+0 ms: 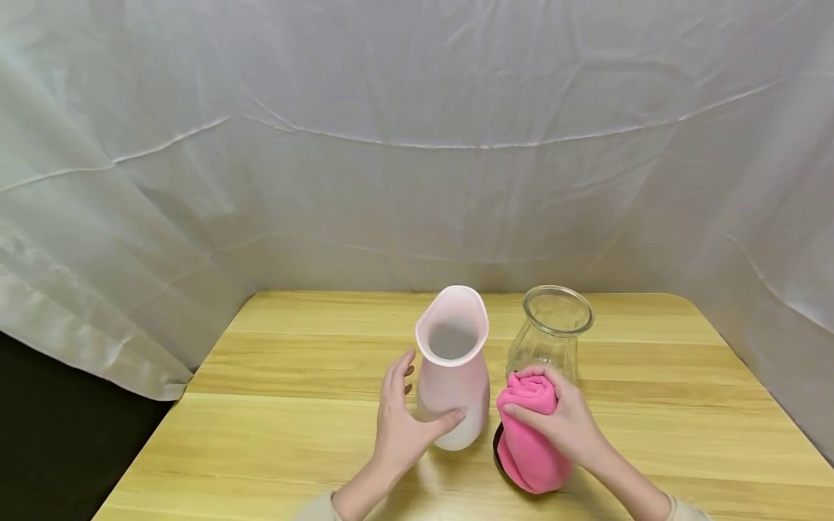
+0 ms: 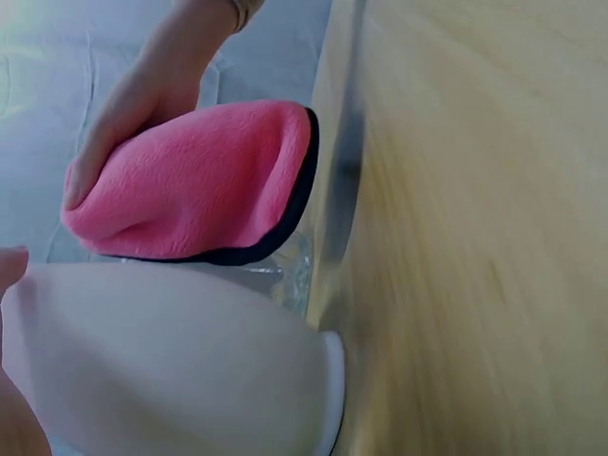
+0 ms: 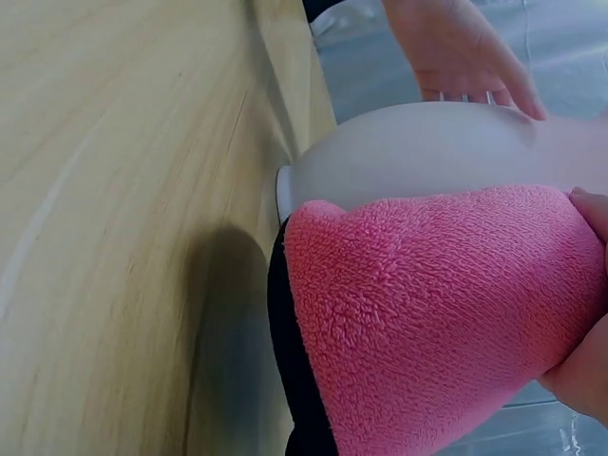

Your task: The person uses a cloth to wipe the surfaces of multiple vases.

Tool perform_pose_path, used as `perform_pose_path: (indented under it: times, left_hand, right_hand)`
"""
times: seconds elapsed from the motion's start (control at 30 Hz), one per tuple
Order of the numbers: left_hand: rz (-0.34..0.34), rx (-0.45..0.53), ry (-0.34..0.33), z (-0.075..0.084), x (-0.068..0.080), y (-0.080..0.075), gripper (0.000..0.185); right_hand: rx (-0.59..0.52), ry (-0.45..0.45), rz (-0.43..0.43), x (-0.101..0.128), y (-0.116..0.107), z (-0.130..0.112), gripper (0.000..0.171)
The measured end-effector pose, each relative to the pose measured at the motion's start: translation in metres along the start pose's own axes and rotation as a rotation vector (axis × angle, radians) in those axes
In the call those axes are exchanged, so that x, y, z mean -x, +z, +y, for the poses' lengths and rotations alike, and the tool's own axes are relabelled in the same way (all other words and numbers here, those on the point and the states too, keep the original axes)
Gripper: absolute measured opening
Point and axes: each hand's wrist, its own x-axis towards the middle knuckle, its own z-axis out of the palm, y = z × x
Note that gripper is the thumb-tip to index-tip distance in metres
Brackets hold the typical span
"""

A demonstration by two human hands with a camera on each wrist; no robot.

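Observation:
A vase (image 1: 454,405), pale pink at its wavy rim and white lower down, stands upright on the table. My left hand (image 1: 407,420) is beside it, fingers spread along its left side and thumb overlapping its front in the head view. To the right, my right hand (image 1: 568,420) grips the top of a rolled pink towel (image 1: 531,449) with dark edging, thumb in front and fingers behind. The towel hangs just above the tabletop, its shadow beneath it in the right wrist view. A clear glass vase (image 1: 554,340) stands behind the towel, its lower part hidden.
The light wood table (image 1: 293,420) has its back edge right behind the two vases. Pale grey curtains (image 1: 417,181) enclose the back and sides. A dark area (image 1: 65,427) lies past the table's left edge.

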Motion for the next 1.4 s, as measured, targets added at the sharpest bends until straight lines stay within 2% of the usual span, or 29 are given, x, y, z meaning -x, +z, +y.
perform_pose_path:
  times: [0.37,0.63,0.77,0.93,1.1,1.17,1.4]
  left_hand:
    - [0.027,-0.046,0.02,-0.002,0.003,0.008,0.087]
    - [0.039,-0.042,0.095,-0.005,0.001,0.007,0.083]
    - [-0.036,-0.005,0.091,-0.01,-0.004,0.001,0.083]
    - [-0.2,0.068,0.061,-0.013,-0.014,-0.011,0.086]
    - [-0.335,0.121,0.089,-0.001,-0.024,-0.027,0.08]
    - [-0.372,0.143,0.088,0.005,-0.027,-0.032,0.078]
    - [-0.464,0.212,0.032,0.004,-0.036,-0.038,0.079]
  right_hand:
    - [-0.005,-0.004,0.004,0.0,0.001,0.002,0.042]
    - [-0.002,0.02,-0.001,0.0,0.0,0.002,0.042]
    - [-0.001,0.046,-0.007,0.0,-0.001,0.002,0.043]
    - [-0.003,0.057,-0.005,0.001,-0.001,0.003,0.043]
    - [-0.006,0.054,-0.004,0.001,-0.001,0.004,0.042]
    - [-0.008,0.053,-0.007,0.001,-0.001,0.004,0.042]
    - [-0.009,0.063,-0.009,0.001,-0.001,0.005,0.043]
